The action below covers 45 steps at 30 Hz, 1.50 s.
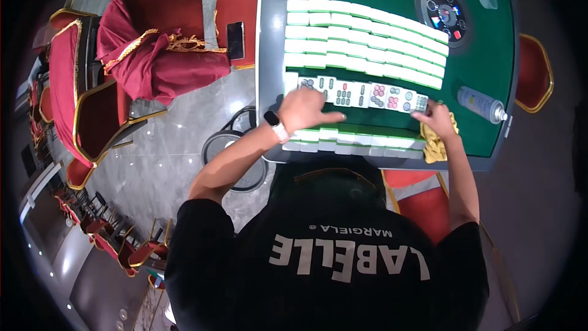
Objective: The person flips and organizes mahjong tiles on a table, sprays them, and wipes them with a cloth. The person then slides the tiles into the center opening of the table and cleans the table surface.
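A row of face-up mahjong tiles [378, 95] with dot and bamboo patterns runs across the green table between my hands. My left hand [303, 110], wearing a dark-faced watch with a pale band, lies over the row's left end. Its thumb stretches out to the right, and its fingers partly cover the tiles there. At the other end, my right hand [438, 121] has its thumb and fingers closed around the last tile [421, 103]. A yellow cloth [433, 147] lies under and beside my right wrist.
Several rows of face-down tiles [367, 40] lie beyond, and another row [361, 139] lies nearer my body. A round centre console [445, 14], a spray can [482, 105] and a small clear cup [488, 0] are on the table. A phone [236, 41] rests on a red chair.
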Each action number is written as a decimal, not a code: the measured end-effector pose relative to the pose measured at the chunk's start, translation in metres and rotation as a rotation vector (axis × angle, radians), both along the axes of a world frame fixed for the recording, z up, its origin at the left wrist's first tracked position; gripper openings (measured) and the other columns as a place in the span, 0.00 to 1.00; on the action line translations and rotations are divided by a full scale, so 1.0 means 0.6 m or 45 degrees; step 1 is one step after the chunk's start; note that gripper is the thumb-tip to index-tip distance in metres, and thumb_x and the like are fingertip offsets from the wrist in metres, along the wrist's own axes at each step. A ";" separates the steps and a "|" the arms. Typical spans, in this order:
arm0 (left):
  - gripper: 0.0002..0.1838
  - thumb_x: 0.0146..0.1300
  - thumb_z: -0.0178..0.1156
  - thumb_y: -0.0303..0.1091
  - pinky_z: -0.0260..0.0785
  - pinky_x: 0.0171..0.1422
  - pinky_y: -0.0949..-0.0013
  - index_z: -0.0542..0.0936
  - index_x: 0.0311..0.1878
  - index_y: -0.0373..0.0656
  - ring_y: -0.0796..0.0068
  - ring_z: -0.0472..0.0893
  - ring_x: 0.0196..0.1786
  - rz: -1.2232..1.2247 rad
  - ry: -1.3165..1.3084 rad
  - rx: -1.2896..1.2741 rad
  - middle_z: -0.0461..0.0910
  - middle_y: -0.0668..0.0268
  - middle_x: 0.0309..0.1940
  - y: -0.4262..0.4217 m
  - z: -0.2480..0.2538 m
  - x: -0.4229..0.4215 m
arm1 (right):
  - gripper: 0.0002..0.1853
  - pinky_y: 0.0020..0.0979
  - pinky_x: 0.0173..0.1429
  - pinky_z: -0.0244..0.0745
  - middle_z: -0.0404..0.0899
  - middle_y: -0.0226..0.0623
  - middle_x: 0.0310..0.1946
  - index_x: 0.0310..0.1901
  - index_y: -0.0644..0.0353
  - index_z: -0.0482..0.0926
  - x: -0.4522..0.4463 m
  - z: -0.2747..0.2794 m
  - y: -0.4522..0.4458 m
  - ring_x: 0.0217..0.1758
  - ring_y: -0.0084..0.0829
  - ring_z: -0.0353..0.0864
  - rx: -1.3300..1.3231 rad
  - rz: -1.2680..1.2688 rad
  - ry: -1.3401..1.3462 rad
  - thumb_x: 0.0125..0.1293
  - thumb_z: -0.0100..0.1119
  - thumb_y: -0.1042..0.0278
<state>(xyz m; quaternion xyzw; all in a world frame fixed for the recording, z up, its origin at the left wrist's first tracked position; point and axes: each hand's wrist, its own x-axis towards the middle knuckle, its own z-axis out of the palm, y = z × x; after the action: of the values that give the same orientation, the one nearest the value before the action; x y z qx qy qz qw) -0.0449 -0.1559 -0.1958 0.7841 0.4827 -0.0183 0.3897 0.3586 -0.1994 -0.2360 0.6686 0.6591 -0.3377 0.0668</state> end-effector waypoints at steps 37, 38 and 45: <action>0.31 0.69 0.40 0.54 0.73 0.36 0.52 0.81 0.27 0.39 0.49 0.80 0.32 0.014 0.375 0.225 0.80 0.49 0.26 -0.015 -0.047 -0.104 | 0.27 0.40 0.51 0.70 0.72 0.48 0.42 0.50 0.64 0.69 0.025 -0.065 -0.069 0.47 0.49 0.73 0.282 -0.252 0.122 0.48 0.70 0.72; 0.31 0.68 0.41 0.55 0.72 0.37 0.52 0.81 0.28 0.39 0.49 0.81 0.33 0.006 0.372 0.175 0.80 0.49 0.27 -0.015 -0.048 -0.102 | 0.26 0.40 0.50 0.70 0.72 0.47 0.41 0.49 0.63 0.70 0.025 -0.064 -0.064 0.46 0.49 0.74 0.277 -0.264 0.136 0.48 0.69 0.73; 0.34 0.56 0.54 0.65 0.74 0.38 0.55 0.79 0.32 0.36 0.52 0.82 0.35 -0.041 0.440 0.078 0.80 0.50 0.27 -0.023 -0.064 -0.107 | 0.24 0.40 0.49 0.70 0.74 0.47 0.42 0.46 0.62 0.70 0.021 -0.052 -0.071 0.47 0.50 0.74 0.382 -0.248 0.132 0.48 0.70 0.66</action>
<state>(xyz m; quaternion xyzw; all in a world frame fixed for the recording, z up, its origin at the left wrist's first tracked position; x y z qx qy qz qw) -0.1090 -0.1699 -0.2343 0.7884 0.5301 -0.1444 0.2766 0.3710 -0.2419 -0.2672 0.7134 0.6368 -0.2746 -0.1008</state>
